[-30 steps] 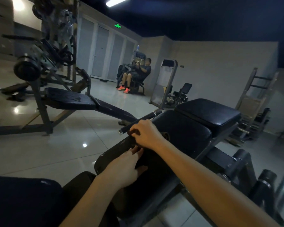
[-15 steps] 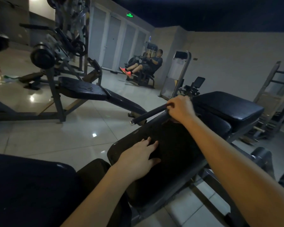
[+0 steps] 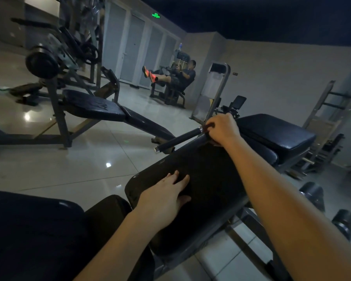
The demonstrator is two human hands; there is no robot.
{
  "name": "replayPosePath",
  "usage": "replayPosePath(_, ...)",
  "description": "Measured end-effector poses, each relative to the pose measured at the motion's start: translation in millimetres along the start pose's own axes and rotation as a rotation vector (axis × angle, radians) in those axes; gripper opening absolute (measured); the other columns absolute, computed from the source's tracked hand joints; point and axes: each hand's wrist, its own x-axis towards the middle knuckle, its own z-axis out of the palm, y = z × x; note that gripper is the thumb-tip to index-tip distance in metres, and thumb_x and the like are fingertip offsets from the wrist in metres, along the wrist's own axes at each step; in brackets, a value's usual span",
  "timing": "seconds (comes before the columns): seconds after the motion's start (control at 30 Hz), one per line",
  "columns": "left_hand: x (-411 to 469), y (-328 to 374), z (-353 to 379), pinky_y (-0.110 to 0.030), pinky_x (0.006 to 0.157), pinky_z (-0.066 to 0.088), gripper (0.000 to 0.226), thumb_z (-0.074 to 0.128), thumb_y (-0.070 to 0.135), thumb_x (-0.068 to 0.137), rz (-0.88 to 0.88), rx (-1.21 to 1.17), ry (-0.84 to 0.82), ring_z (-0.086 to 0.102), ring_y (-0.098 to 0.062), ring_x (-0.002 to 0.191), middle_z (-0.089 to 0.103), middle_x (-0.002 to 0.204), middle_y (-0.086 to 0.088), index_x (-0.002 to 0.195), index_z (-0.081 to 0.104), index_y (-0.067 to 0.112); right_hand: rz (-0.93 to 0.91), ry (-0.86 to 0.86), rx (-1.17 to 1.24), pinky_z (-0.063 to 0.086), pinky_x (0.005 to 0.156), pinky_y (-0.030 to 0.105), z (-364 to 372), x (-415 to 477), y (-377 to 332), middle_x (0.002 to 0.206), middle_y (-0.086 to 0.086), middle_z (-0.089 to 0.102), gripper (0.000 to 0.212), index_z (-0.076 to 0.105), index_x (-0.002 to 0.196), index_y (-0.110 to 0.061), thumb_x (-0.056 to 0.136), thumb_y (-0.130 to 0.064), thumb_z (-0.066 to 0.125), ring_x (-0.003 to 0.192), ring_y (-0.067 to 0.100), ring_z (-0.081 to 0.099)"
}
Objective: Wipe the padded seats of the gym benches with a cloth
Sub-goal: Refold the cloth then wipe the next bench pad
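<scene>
The left hand lies flat, fingers spread, on the near part of the long black pad — a sound brace, I judge, while the other arm reaches. The right hand sits at the pad's far end, against the black bar handle. Its fingers are curled, but no cloth shows plainly, so I cannot tell whether they clamp one. To wipe well, draw long overlapping strokes from that far end toward the body, pressing evenly and rolling over the rounded edges. The pad looks like smooth matt vinyl over foam, oblong with soft corners. Just beyond it stands 1 squarer cushion — glossier. The bar is a slim cylinder with chrome rings, and the tiled floor shines.
</scene>
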Motion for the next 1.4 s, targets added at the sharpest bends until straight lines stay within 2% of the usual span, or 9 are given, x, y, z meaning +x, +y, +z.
replayPosePath(0.2,1.0,-1.8,4.9,-0.037,0.118,0.024,0.06,0.038,0.046,0.102,0.019,0.004,0.039,0.004,-0.014,0.151,0.002,0.164,0.006,0.154,0.009,0.04,0.003,-0.22,0.01,0.039,0.059,0.019,5.5,3.8,-41.8,0.101,0.004,0.063,0.013,0.068,0.104,-0.017,0.093,-0.023,0.063,0.082,0.012,0.057)
replayPosePath(0.37,0.4,-0.7,3.1,-0.037,0.118,0.024,0.06,0.035,0.05,0.102,-0.013,0.024,0.021,0.004,-0.013,0.15,0.002,0.164,0.008,0.154,0.008,0.041,-0.237,-0.355,0.145,0.053,0.089,0.031,18.8,-29.8,-107.1,0.102,0.002,0.069,0.019,0.071,0.108,-0.016,0.094,-0.024,0.062,0.091,0.015,0.064)
replayPosePath(0.5,-0.7,2.5,-0.3,-0.038,0.12,0.021,0.059,0.036,0.048,0.102,-0.011,0.02,-0.022,0.006,-0.014,0.151,0.001,0.164,0.008,0.154,0.008,0.041,-0.297,-0.34,0.158,0.051,0.094,0.034,9.9,-35.5,-91.8,0.107,0.003,0.068,0.021,0.068,0.114,-0.018,0.097,-0.025,0.058,0.096,0.014,0.063)
replayPosePath(0.73,-7.9,-8.2,-7.4,-0.035,0.122,0.017,0.061,0.042,0.04,0.103,0.018,-0.097,-0.096,-0.003,-0.008,0.15,-0.006,0.163,0.013,0.153,0.008,0.045,-0.014,-0.133,0.128,0.054,0.086,0.035,-6.0,-10.7,-31.2,0.105,0.0,0.068,0.02,0.07,0.111,-0.024,0.093,-0.026,0.061,0.097,0.017,0.062)
replayPosePath(0.87,-7.3,-6.3,-8.8,-0.036,0.123,0.014,0.061,0.043,0.037,0.103,0.002,-0.125,-0.102,-0.005,-0.007,0.149,-0.007,0.163,0.014,0.152,0.008,0.046,-0.13,-0.164,0.19,0.044,0.081,0.022,5.7,-28.1,-55.1,0.101,-0.003,0.065,0.018,0.067,0.112,-0.022,0.095,-0.024,0.061,0.089,0.008,0.057)
replayPosePath(1.03,-13.6,-0.6,-1.4,-0.035,0.121,0.005,0.058,0.04,0.035,0.104,-0.028,-0.212,-0.086,-0.009,-0.007,0.149,-0.008,0.162,0.016,0.152,0.009,0.047,-0.322,-0.192,0.148,0.044,0.103,0.04,10.4,-49.3,-80.2,0.114,0.003,0.065,0.025,0.065,0.12,-0.021,0.097,-0.029,0.057,0.106,0.018,0.058)
replayPosePath(1.17,-19.1,-1.4,3.9,-0.029,0.119,0.004,0.057,0.039,0.038,0.104,-0.026,-0.254,-0.046,-0.008,-0.003,0.148,-0.005,0.162,0.019,0.152,0.01,0.048,-0.354,-0.154,0.171,0.053,0.092,0.034,15.2,-48.7,-67.2,0.113,0.002,0.061,0.024,0.064,0.12,-0.025,0.096,-0.026,0.058,0.104,0.014,0.056)
replayPosePath(1.27,-16.3,-4.8,1.0,-0.03,0.118,0.006,0.056,0.04,0.04,0.103,-0.028,-0.268,-0.059,-0.007,-0.001,0.147,-0.005,0.162,0.021,0.151,0.011,0.05,-0.206,-0.031,0.053,0.05,0.085,0.025,5.4,-29.4,-26.9,0.104,0.002,0.062,0.017,0.062,0.111,-0.023,0.096,-0.027,0.054,0.09,0.01,0.054)
replayPosePath(1.4,-8.3,-7.0,-2.7,-0.03,0.118,0.006,0.057,0.042,0.045,0.102,-0.042,-0.288,-0.083,-0.007,-0.002,0.148,-0.005,0.162,0.02,0.151,0.014,0.05,0.045,0.12,-0.001,0.044,0.09,0.036,-11.0,-10.0,18.3,0.107,0.012,0.061,0.02,0.064,0.112,-0.012,0.095,-0.019,0.057,0.105,0.028,0.049)
